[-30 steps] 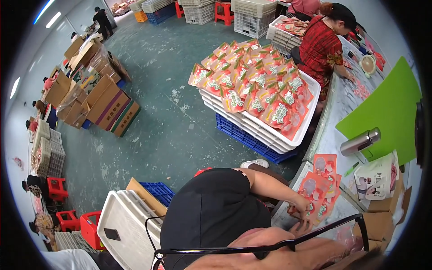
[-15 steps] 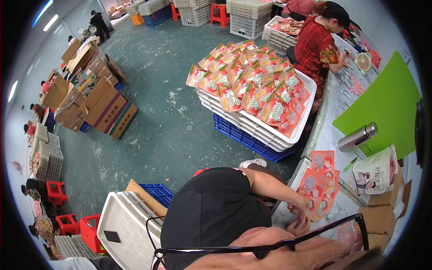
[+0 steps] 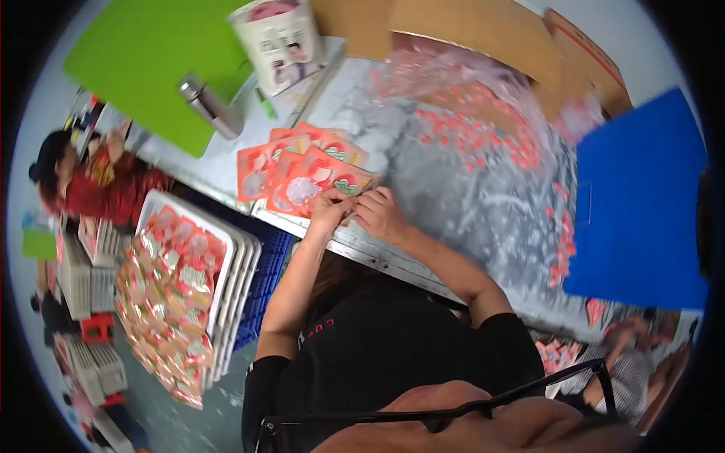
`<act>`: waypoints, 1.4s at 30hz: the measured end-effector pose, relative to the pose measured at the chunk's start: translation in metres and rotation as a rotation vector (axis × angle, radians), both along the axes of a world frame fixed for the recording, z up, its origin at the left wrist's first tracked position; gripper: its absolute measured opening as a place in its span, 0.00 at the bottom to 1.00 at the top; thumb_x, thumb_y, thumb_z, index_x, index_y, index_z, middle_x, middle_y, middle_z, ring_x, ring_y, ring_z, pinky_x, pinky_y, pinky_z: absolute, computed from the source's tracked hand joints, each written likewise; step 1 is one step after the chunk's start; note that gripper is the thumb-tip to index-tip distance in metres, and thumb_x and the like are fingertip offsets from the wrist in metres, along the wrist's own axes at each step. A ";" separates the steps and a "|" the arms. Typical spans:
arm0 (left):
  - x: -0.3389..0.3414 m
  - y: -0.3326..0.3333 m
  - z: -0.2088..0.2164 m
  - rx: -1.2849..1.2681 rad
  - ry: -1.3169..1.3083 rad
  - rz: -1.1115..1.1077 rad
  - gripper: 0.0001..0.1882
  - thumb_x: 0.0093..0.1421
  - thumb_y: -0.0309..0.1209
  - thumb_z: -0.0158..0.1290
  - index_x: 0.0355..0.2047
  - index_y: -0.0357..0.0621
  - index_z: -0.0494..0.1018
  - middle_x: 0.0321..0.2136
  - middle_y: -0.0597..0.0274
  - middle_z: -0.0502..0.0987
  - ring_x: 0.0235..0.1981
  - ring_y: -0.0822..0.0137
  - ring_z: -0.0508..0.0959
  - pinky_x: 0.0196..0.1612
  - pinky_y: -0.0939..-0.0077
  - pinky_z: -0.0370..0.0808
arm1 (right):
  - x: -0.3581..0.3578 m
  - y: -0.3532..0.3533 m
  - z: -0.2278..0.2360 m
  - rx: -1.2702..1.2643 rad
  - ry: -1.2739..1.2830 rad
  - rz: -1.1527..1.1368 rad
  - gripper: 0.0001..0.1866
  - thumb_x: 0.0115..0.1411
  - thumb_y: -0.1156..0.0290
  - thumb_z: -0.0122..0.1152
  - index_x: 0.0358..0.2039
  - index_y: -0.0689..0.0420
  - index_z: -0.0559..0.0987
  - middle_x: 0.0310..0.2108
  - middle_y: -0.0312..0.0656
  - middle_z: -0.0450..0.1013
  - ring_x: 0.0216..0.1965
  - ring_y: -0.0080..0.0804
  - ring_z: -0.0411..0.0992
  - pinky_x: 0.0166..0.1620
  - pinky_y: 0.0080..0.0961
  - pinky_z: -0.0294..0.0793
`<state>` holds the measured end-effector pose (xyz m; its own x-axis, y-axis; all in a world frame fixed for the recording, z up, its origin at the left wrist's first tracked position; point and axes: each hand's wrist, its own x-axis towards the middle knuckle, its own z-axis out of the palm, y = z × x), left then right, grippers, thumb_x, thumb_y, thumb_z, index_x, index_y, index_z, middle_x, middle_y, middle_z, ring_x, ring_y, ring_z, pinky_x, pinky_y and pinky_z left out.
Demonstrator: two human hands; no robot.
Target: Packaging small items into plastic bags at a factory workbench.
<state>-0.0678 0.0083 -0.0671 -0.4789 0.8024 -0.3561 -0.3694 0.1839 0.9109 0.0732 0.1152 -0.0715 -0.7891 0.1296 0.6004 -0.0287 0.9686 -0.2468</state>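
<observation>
My left hand and my right hand are close together at the table's near edge. Fingers of both pinch the right-hand end of a flat red-pink pouch with a clear round window and green-white lettering. This pouch lies on top of several similar pouches fanned out to the left. The pinched end is partly hidden behind my fingers.
Small pink wrapped pieces lie scattered on the marbled table near a plastic-lined carton. A steel flask, green knife and white bag stand beyond. Blue and green boards flank them; left, filled pouches heap on stacked trays.
My view has swung to the right, from the floor and tray stack to the table. My hands still hold the pouch at its end, now more plainly seen.
</observation>
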 end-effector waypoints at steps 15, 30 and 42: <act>0.048 0.011 0.089 0.139 0.862 -0.124 0.07 0.51 0.24 0.63 0.27 0.33 0.76 0.25 0.57 0.79 0.27 0.70 0.78 0.34 0.76 0.74 | 0.044 0.004 0.084 -0.286 -0.655 0.054 0.21 0.63 0.54 0.53 0.39 0.60 0.80 0.42 0.51 0.77 0.50 0.48 0.72 0.49 0.44 0.74; 0.006 0.018 0.063 0.018 0.971 -0.933 0.68 0.35 0.43 0.73 0.72 0.57 0.42 0.72 0.53 0.44 0.73 0.47 0.41 0.71 0.49 0.42 | 0.080 0.028 0.124 -0.297 -0.690 0.156 0.21 0.60 0.52 0.57 0.46 0.53 0.79 0.51 0.49 0.73 0.58 0.46 0.65 0.64 0.44 0.56; 0.047 0.022 0.118 0.355 0.868 -1.005 0.67 0.36 0.40 0.73 0.71 0.45 0.41 0.69 0.41 0.49 0.71 0.46 0.47 0.70 0.50 0.48 | 0.090 0.016 0.168 -0.327 -0.774 0.232 0.13 0.58 0.60 0.59 0.35 0.58 0.78 0.36 0.49 0.77 0.44 0.51 0.73 0.52 0.45 0.68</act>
<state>-0.0209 0.0306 0.0513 0.3953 0.9171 0.0516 0.4900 -0.2581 0.8326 0.1633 0.1313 0.0961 -0.9878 -0.0126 -0.1550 0.0746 0.8361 -0.5435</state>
